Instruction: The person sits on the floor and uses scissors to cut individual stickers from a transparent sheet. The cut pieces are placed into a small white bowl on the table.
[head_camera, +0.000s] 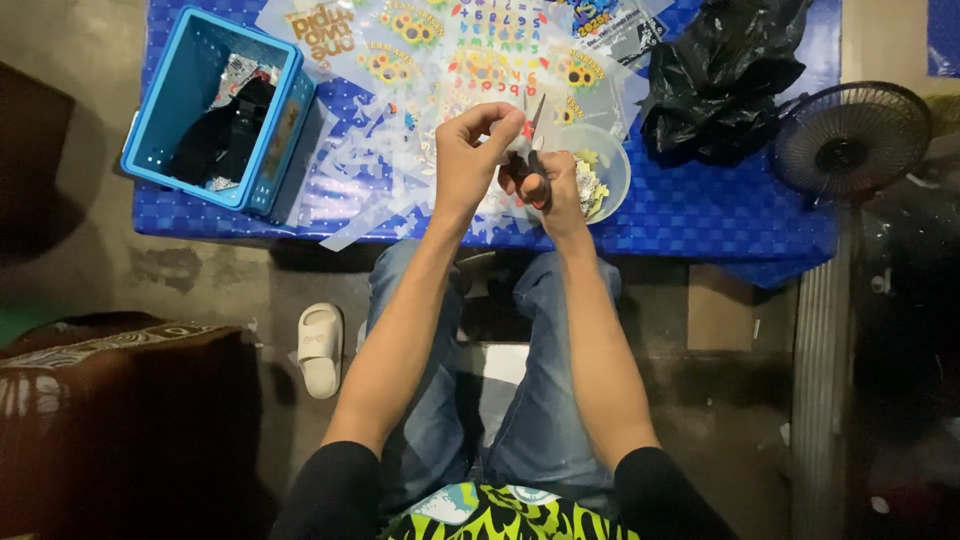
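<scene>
Two hands together — right hand (545, 190) gripping scissors (533, 150); left hand (470, 150) pinching clear sticker scrap (514, 148)

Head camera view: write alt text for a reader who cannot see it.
Seen from above, a seated person's right hand works scissors on a small clear piece pinched in the left hand, over a blue table. Printed sticker sheets, cut scraps, a clear bowl of trimmings, a blue basket, a black bag and a small fan surround them.

Blue basket (165, 110); black bag (715, 85); fan (850, 140); white slipper (320, 350).
</scene>
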